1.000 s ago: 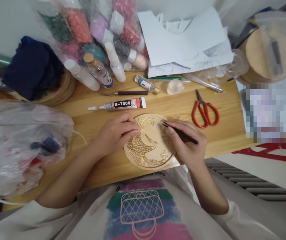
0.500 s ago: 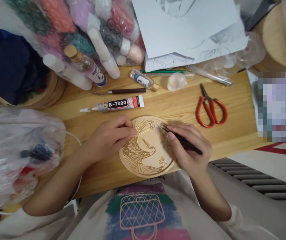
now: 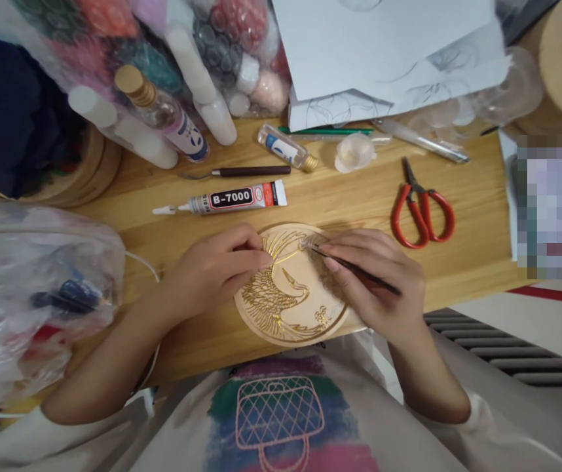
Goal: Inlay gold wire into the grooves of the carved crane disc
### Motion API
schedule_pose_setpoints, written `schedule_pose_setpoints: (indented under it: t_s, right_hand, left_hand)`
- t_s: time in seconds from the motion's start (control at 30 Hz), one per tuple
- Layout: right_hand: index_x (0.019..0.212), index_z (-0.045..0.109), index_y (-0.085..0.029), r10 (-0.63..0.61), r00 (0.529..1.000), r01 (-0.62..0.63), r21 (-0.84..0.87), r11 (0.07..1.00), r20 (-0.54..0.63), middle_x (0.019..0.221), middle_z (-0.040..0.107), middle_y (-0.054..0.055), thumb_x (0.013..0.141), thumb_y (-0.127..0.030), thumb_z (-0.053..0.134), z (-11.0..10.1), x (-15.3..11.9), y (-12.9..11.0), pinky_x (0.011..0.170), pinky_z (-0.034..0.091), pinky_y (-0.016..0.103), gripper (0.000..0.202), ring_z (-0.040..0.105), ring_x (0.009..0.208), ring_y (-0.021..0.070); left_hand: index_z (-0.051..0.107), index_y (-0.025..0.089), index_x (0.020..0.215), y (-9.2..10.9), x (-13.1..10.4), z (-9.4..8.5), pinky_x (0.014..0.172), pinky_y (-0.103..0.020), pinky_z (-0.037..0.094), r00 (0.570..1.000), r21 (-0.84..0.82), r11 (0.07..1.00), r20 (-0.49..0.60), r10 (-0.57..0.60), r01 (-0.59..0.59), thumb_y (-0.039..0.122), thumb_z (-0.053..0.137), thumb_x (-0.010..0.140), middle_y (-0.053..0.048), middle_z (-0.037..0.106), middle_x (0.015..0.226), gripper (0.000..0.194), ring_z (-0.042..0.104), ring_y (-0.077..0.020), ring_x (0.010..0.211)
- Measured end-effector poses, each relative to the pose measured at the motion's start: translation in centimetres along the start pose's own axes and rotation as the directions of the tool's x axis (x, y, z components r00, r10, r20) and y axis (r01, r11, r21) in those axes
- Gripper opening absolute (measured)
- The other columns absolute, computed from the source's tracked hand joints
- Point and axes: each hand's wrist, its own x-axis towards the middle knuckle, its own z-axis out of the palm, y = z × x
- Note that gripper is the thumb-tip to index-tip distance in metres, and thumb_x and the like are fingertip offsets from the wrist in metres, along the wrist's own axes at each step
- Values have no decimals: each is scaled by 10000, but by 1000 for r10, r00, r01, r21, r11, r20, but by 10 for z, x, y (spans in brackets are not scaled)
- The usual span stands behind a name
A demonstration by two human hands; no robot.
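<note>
A round wooden plate (image 3: 288, 337) with a raised gold crane design lies near the table's front edge. My left hand (image 3: 222, 262) rests at its upper left, thumb and fingers pinched on a thin gold wire (image 3: 288, 255) that runs right across the plate. On the right side, my right hand (image 3: 376, 275) is closed around black tweezers (image 3: 367, 274), their tips over a pencil-drawn part near the plate's upper right. Whether the tips touch the wire is too small to tell.
Behind the plate lie a glue tube (image 3: 232, 198), a dark-handled tool (image 3: 254, 172), a small bottle (image 3: 285, 149) and a little cup (image 3: 354, 152). Red-handled pliers (image 3: 421, 210) are at the right. Plastic bags (image 3: 40, 314) fill the left; papers (image 3: 389, 52) lie at the back.
The view has shifted slightly. The tweezers' tips have moved a little left relative to the plate, and the gold wire now looks more curved. Both hands keep their grip.
</note>
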Motion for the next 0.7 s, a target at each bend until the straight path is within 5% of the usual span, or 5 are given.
schedule_pose_setpoints:
  t_s: [0.7]
  right_hand:
    - [1025, 761, -275, -32, 993, 35, -21, 999, 112, 995, 794, 29, 887, -197, 672, -2, 5, 4, 888, 563, 440, 182, 732, 976, 235]
  left_hand:
    - [694, 187, 939, 1, -1, 0, 657, -232, 449, 1000, 26, 1000, 10, 5, -6, 93, 505, 950, -35, 622, 918, 211, 589, -122, 770]
